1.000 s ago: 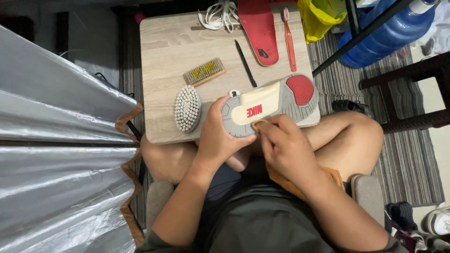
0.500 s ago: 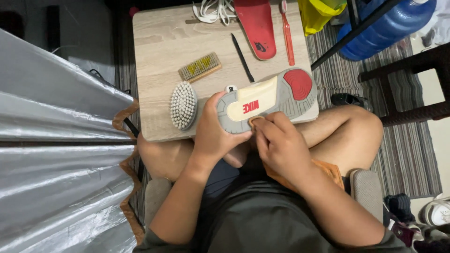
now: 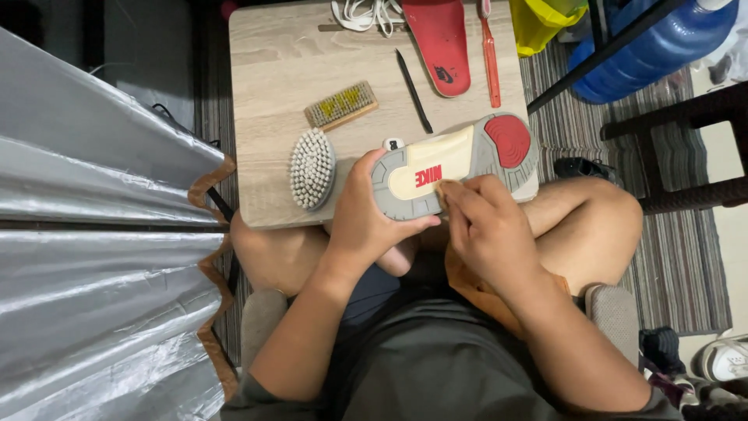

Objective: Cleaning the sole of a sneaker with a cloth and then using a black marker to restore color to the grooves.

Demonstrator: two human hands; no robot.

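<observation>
Left hand grips the upturned shoe at the tabletop near edge, right hand pinches a cloth against its sole, brush just beside, bare wood beyond.

Red insole, red toothbrush, two brushes on wooden table; blue jug.

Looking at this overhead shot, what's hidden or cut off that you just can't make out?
Head view only:
- Small tan piece under the right hand: fingers cover most of it.
- Upturned grey, cream and red sneaker: upper hidden beneath its sole and the left hand.
- White laces and red insole: cut by the top edge.
</observation>
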